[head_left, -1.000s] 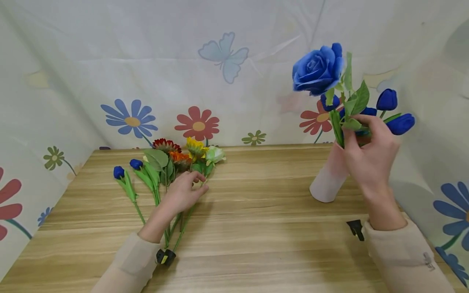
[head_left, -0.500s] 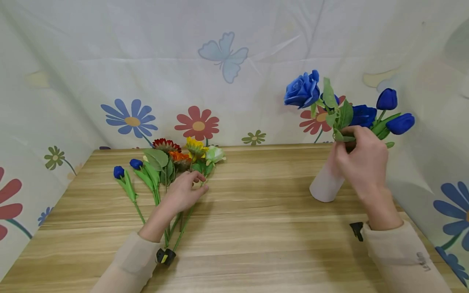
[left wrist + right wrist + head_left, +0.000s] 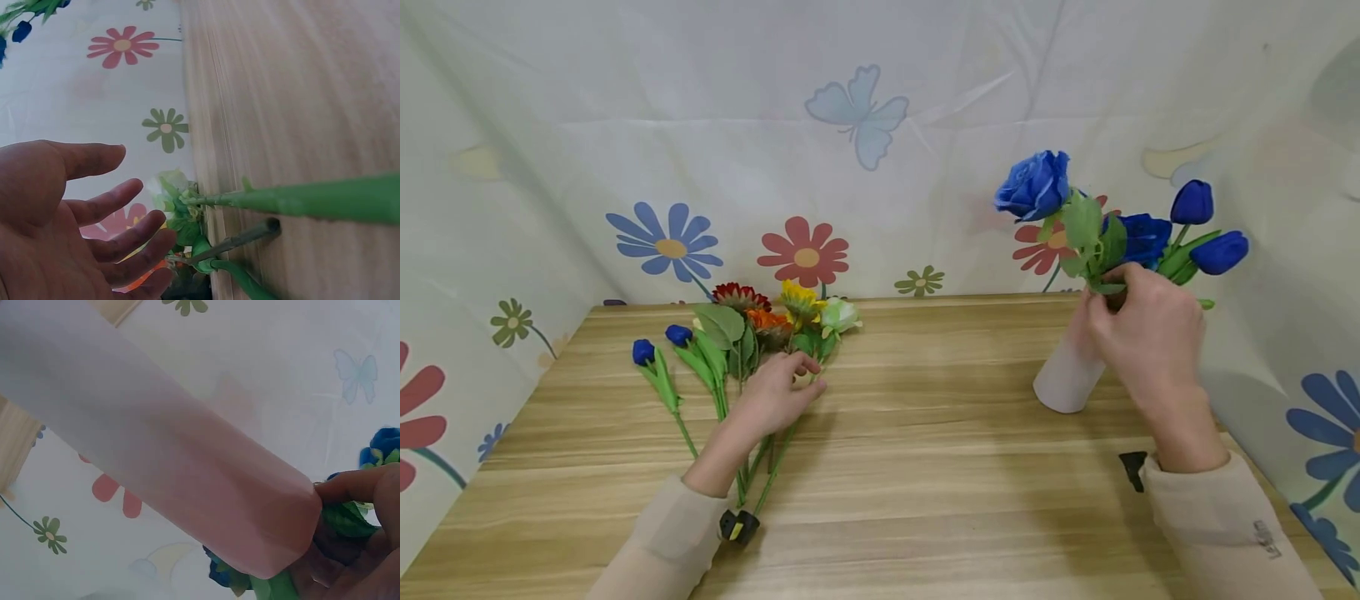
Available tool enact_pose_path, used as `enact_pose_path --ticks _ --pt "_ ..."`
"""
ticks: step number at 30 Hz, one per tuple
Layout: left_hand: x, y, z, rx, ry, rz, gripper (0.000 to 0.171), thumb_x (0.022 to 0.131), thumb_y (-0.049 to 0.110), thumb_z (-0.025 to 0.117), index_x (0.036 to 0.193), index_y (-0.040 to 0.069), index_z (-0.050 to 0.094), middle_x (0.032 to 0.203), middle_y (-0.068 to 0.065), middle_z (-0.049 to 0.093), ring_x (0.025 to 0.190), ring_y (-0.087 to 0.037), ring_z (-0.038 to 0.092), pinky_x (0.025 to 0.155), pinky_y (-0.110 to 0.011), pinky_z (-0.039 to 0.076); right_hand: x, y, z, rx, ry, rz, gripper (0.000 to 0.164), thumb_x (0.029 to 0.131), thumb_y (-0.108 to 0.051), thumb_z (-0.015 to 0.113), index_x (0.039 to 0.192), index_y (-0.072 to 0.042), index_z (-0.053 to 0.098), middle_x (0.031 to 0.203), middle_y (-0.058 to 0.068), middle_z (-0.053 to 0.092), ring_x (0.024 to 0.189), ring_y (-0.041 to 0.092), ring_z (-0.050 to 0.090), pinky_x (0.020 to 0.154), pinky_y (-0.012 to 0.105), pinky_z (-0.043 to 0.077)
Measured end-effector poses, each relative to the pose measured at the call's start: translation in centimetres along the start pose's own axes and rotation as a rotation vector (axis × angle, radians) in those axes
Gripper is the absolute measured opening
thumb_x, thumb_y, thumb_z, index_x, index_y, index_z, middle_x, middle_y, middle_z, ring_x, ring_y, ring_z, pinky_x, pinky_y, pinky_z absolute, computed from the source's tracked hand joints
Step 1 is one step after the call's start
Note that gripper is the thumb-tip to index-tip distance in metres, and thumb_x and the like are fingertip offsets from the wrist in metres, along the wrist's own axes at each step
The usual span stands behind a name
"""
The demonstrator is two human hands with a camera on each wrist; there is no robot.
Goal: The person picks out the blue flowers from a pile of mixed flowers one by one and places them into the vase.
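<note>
At the mouth of a pink-and-white vase [image 3: 1070, 367], my right hand [image 3: 1150, 333] pinches a blue rose [image 3: 1034, 187] low on its stem, near the leaves. The stem's lower part is hidden by the hand and the vase. In the right wrist view, the thumb [image 3: 350, 486] is close against the vase's pink rim. Another blue rose [image 3: 1142, 237] and blue tulips [image 3: 1193, 203] stand in the vase behind the hand. My left hand [image 3: 778, 390] hovers over the stems of loose flowers, fingers relaxed, gripping nothing; the left wrist view shows its bare palm [image 3: 37, 212].
On the left of the wooden table [image 3: 925, 500] lie a red flower [image 3: 741, 297], a yellow flower [image 3: 802, 304], a pale green rose [image 3: 840, 316] and blue tulips [image 3: 643, 352]. Black clip-like pieces sit by both cuffs [image 3: 740, 527]. A patterned cloth wall [image 3: 925, 208] closes the back.
My right hand has brought the blue rose down toward the vase mouth; its bloom now sits lower. Over the last half second it shifted slightly right. The left hand has stayed put.
</note>
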State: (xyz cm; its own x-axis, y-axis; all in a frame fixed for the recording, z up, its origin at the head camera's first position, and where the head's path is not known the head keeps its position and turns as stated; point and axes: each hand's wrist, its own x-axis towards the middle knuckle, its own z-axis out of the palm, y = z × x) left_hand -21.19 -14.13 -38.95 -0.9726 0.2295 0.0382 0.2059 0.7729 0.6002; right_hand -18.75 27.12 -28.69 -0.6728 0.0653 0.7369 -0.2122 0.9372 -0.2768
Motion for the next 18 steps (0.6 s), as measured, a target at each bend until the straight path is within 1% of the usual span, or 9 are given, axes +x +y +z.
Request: enact_pose_path --ticks 2,4,7,8,10,12,14,16,18 --pt "0.0 0.0 0.0 -0.004 -0.003 0.001 0.029 0.102 0.03 0.067 0.12 0.007 0.068 0.124 -0.018 0.063 0.113 -0.035 0.059 0.092 -0.052 0.05 0.2 0.1 -0.2 -0.017 -0.042 0.018 0.023 0.09 -0.011 0.066 0.091 0.011 0.071 0.078 0.028 0.068 0.06 0.046 0.061 0.049 0.058 0.045" --pt "-0.1 -0.1 0.0 -0.007 -0.005 -0.002 0.03 0.102 0.03 0.067 0.12 0.007 0.068 0.124 -0.017 0.063 0.114 -0.035 0.059 0.092 -0.052 0.05 0.4 0.2 -0.5 -0.024 -0.095 0.033 0.022 0.089 -0.011 0.065 0.088 0.011 0.071 0.072 0.026 0.066 0.056 0.043 0.058 0.044 0.051 0.043" --pt "-0.1 -0.3 0.0 -0.01 -0.008 0.0 0.031 0.102 0.031 0.066 0.121 0.007 0.068 0.125 -0.018 0.063 0.114 -0.035 0.059 0.091 -0.052 0.05 0.9 0.3 -1.1 -0.009 -0.194 0.048 0.019 0.087 -0.007 0.062 0.087 0.01 0.071 0.063 0.02 0.062 0.053 0.036 0.054 0.044 0.042 0.037" --pt "0.0 -0.3 0.1 -0.01 -0.009 0.002 0.031 0.102 0.03 0.066 0.121 0.006 0.068 0.125 -0.018 0.063 0.114 -0.036 0.059 0.091 -0.052 0.05 1.1 0.3 -1.3 -0.002 -0.228 0.052 0.019 0.087 -0.006 0.062 0.088 0.01 0.071 0.064 0.019 0.062 0.053 0.034 0.054 0.045 0.04 0.036" --pt "0.0 -0.4 0.1 -0.013 -0.012 0.0 0.031 0.102 0.031 0.066 0.122 0.007 0.068 0.125 -0.018 0.063 0.114 -0.036 0.059 0.091 -0.051 0.05 1.1 0.1 -1.8 0.01 -0.291 0.062 0.02 0.088 -0.007 0.063 0.092 0.01 0.072 0.069 0.02 0.066 0.058 0.034 0.057 0.049 0.041 0.04" --pt "0.0 -0.5 0.2 -0.015 -0.016 0.003 0.031 0.102 0.03 0.066 0.122 0.007 0.068 0.125 -0.018 0.063 0.113 -0.036 0.06 0.09 -0.052 0.051 1.0 -0.1 -2.2 0.019 -0.334 0.069 0.021 0.09 -0.009 0.068 0.096 0.01 0.072 0.077 0.023 0.069 0.064 0.036 0.061 0.053 0.045 0.045" --pt "0.0 -0.5 0.2 -0.014 -0.018 -0.006 0.031 0.102 0.031 0.066 0.122 0.007 0.068 0.125 -0.018 0.063 0.113 -0.036 0.059 0.09 -0.052 0.051 0.9 -0.4 -2.5 0.032 -0.341 0.074 0.027 0.09 -0.015 0.075 0.099 0.01 0.072 0.088 0.027 0.071 0.073 0.038 0.064 0.057 0.044 0.049" --pt "0.0 -0.5 0.2 -0.008 -0.017 -0.01 0.03 0.102 0.031 0.066 0.121 0.007 0.069 0.125 -0.018 0.063 0.113 -0.035 0.059 0.089 -0.052 0.051 0.9 -0.7 -2.8 0.042 -0.324 0.085 0.037 0.089 -0.023 0.081 0.1 0.01 0.069 0.091 0.027 0.07 0.078 0.04 0.065 0.059 0.043 0.05" --pt "0.0 -0.5 0.1 -0.005 -0.018 -0.009 0.031 0.102 0.031 0.066 0.121 0.008 0.068 0.125 -0.018 0.063 0.113 -0.035 0.059 0.09 -0.052 0.051 0.9 -1.0 -3.1 0.046 -0.293 0.107 0.047 0.087 -0.033 0.084 0.102 0.008 0.066 0.093 0.028 0.069 0.081 0.04 0.065 0.061 0.042 0.05"
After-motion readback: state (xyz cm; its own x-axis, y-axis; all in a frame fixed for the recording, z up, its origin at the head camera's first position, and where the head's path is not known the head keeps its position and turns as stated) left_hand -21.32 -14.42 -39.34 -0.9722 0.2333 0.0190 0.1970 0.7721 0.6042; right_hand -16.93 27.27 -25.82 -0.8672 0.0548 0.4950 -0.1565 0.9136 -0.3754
